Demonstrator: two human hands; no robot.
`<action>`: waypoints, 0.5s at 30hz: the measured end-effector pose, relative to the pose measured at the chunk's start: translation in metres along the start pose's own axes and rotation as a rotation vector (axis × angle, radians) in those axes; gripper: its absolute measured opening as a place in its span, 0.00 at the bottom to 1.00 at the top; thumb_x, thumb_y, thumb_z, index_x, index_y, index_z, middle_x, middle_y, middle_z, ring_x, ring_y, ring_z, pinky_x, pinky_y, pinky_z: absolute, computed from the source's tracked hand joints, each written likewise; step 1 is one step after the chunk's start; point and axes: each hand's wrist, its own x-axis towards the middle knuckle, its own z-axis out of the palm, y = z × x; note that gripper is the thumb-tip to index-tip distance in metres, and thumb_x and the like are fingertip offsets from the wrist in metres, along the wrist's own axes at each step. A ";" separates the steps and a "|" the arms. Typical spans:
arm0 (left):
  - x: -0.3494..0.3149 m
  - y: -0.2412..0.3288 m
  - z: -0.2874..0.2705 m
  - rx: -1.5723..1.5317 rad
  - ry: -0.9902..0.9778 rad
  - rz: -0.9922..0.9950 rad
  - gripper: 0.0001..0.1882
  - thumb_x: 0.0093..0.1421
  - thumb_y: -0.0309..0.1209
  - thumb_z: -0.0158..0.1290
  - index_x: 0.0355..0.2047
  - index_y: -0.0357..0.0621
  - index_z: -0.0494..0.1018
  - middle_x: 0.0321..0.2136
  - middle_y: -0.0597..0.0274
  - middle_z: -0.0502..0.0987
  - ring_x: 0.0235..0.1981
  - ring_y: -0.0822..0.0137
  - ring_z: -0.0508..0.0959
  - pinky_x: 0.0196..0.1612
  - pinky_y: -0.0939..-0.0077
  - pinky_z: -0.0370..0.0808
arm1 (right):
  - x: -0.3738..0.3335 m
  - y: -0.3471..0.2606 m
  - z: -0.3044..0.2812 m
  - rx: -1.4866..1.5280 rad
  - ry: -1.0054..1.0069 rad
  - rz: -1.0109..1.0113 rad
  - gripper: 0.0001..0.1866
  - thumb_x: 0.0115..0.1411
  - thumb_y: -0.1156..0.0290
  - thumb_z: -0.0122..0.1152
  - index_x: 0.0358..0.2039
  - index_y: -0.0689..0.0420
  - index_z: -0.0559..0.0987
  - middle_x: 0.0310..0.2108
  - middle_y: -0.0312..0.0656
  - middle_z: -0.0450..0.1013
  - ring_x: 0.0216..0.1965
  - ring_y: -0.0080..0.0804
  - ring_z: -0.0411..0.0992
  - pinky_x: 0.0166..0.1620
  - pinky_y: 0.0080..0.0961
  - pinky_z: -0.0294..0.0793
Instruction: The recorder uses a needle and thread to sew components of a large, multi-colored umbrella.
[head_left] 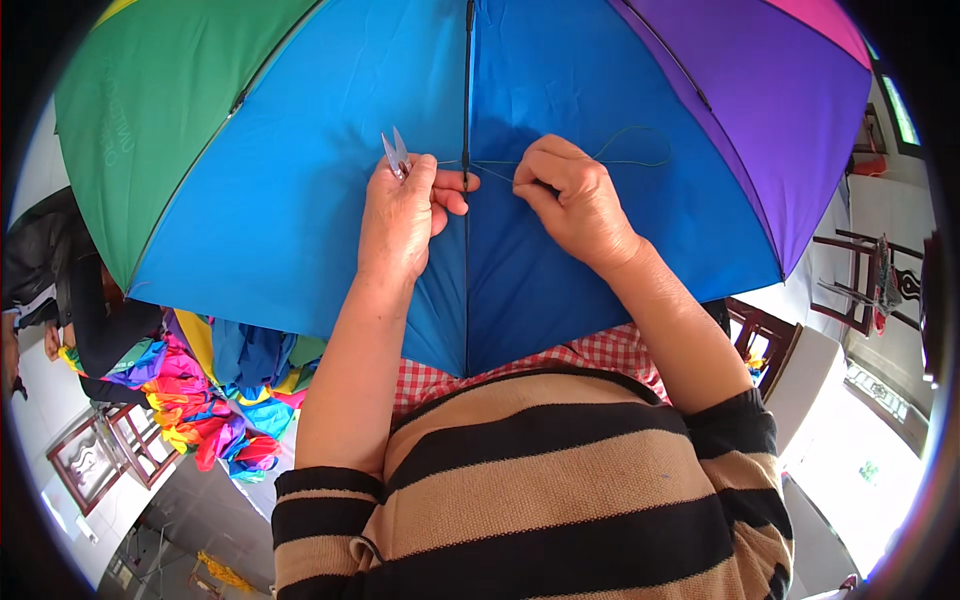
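An opened umbrella (300, 190) with green, blue and purple panels spreads before me, its inner side and ribs facing me. A dark rib (467, 270) runs down the middle between two blue panels. Left of this rib, my left hand (398, 220) holds small thread snips (396, 150), blades pointing up, while its other fingers reach to the rib. On the other side, my right hand (580, 190) is closed in a pinch on a thin thread (665, 150), which runs from the rib and loops out to the right. Whether a needle sits in that pinch is hidden.
Rainbow-coloured fabric (200, 400) lies heaped at the left, close to another person in dark clothes (90, 290). Wooden chairs (860, 280) stand at the right. Red checked cloth (600, 360) covers my lap under the umbrella's edge.
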 end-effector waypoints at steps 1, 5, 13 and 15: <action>0.000 -0.001 0.000 -0.002 0.001 -0.001 0.17 0.69 0.37 0.44 0.29 0.34 0.71 0.28 0.48 0.79 0.16 0.79 0.68 0.15 0.87 0.60 | -0.001 0.000 -0.003 0.045 -0.024 0.043 0.05 0.48 0.84 0.62 0.25 0.62 0.75 0.28 0.43 0.70 0.33 0.41 0.71 0.37 0.31 0.72; 0.000 -0.003 -0.002 -0.006 -0.002 0.021 0.18 0.69 0.37 0.44 0.29 0.34 0.71 0.28 0.48 0.79 0.16 0.80 0.68 0.15 0.87 0.60 | -0.003 0.002 -0.002 -0.078 -0.058 -0.070 0.05 0.49 0.83 0.63 0.25 0.62 0.75 0.28 0.42 0.70 0.32 0.38 0.71 0.36 0.29 0.72; 0.001 -0.003 -0.001 0.011 -0.013 0.006 0.12 0.67 0.34 0.46 0.32 0.38 0.70 0.28 0.52 0.81 0.18 0.79 0.72 0.17 0.86 0.62 | -0.003 -0.004 0.000 -0.071 -0.036 -0.029 0.05 0.49 0.83 0.63 0.25 0.62 0.76 0.28 0.42 0.71 0.31 0.38 0.72 0.35 0.28 0.73; 0.000 -0.001 0.001 0.012 0.015 -0.011 0.11 0.67 0.34 0.46 0.32 0.38 0.70 0.27 0.53 0.80 0.17 0.79 0.72 0.17 0.86 0.62 | -0.004 -0.004 0.000 -0.069 -0.040 -0.023 0.05 0.49 0.83 0.63 0.25 0.62 0.76 0.28 0.42 0.71 0.31 0.37 0.72 0.35 0.28 0.73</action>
